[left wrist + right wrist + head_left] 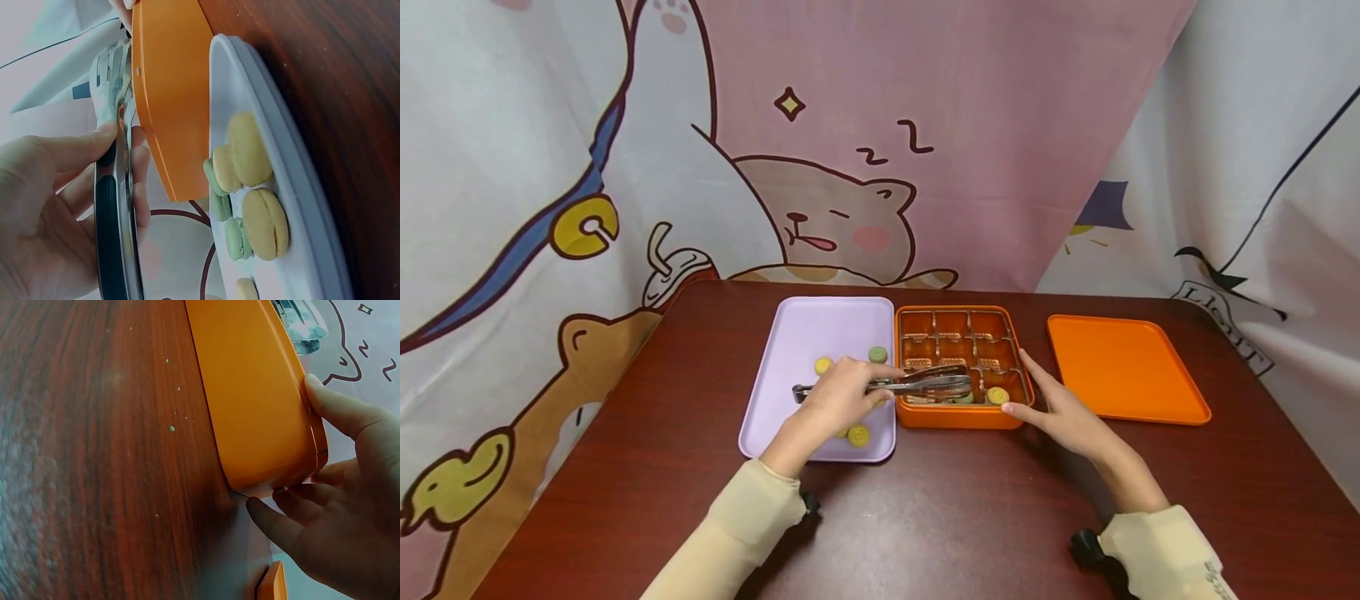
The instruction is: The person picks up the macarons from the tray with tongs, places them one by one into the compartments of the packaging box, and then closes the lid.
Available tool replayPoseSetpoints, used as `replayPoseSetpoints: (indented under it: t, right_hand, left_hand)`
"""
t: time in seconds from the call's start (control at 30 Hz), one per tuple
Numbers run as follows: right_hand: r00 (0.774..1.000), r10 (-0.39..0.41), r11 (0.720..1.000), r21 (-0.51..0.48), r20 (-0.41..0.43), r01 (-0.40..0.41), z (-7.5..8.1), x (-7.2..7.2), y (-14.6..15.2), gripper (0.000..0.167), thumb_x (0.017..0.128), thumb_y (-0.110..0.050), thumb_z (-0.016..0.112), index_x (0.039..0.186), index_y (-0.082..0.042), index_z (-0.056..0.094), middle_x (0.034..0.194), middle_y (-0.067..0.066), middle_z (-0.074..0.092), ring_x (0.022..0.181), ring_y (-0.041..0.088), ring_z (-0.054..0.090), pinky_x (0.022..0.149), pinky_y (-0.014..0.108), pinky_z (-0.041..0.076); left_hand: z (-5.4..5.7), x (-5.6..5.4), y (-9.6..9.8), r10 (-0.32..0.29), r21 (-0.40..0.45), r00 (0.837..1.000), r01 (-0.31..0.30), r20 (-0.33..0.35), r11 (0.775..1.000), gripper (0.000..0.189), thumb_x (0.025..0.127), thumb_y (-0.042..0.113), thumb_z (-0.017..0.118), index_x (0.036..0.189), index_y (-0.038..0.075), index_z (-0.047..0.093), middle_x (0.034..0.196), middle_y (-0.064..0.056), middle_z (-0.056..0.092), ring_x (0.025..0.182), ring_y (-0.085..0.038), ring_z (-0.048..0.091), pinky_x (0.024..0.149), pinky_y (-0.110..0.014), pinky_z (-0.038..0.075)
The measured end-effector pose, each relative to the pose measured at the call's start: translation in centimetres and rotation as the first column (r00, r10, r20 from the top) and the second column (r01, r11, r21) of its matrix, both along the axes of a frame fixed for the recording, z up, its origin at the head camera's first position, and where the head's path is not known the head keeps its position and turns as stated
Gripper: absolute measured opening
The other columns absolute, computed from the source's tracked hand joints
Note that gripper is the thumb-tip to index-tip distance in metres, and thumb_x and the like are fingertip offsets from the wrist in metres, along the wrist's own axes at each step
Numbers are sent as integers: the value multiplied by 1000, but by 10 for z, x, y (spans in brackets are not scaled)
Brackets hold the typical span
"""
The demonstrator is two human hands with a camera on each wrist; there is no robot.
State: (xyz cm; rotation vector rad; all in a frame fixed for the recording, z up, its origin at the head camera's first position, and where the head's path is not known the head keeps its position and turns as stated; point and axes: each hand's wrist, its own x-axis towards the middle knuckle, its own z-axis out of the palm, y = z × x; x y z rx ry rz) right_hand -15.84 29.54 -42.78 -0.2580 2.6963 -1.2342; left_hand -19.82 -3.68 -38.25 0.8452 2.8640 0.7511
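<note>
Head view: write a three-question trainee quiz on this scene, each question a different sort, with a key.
1. Which hand grips the silver metal tongs with dark handles?
2. Where does the lilac rectangular tray lie relative to the deep orange box? A) left B) right C) on top
3. True or false: the right hand grips the flat orange rectangular panel.

Key:
1. The left hand.
2. A.
3. False; the right hand touches the box, apart from the panel.

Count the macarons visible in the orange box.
2: a yellow macaron at front right, a green macaron left of it, partly covered by the tongs; more may be hidden.
</note>
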Motion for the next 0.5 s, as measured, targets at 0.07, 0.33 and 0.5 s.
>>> replayPoseSetpoints:
  t: [0.07, 0.33, 0.5]
  right_hand:
    - [1000, 0, 1000, 3, -3, 0, 0, 0, 0, 98, 95, -40, 66, 161, -9, 0, 166, 24, 6, 149, 52, 13, 111, 74, 17]
    - [1000, 2, 1000, 8, -2, -2, 0, 1, -1, 97, 96, -39, 65, 161, -10, -1, 167, 23, 6, 149, 52, 12, 111, 74, 16]
    - [1000, 0, 1000, 3, 3, 0, 1, 1, -1, 97, 95, -39, 65, 161, -10, -1, 167, 23, 5, 150, 52, 11, 111, 74, 15]
  left_hand:
    - [-1, 0, -1, -5, 18, 1000, 5, 14, 1000, 35, 90, 20, 73, 125, 22, 71, 117, -6, 74, 58, -7, 46, 54, -22, 39]
    - [-3, -1, -10, -41, 87, 997, 35, 61, 996, 39, 90, 17, 74, 128, 21, 69, 103, -5, 74, 55, -7, 41, 62, -26, 42]
    - [-2, -3, -18, -5, 96, 999, 2, 32, 995, 39, 89, 19, 74, 128, 22, 69, 97, -4, 74, 67, -11, 52, 69, -29, 45]
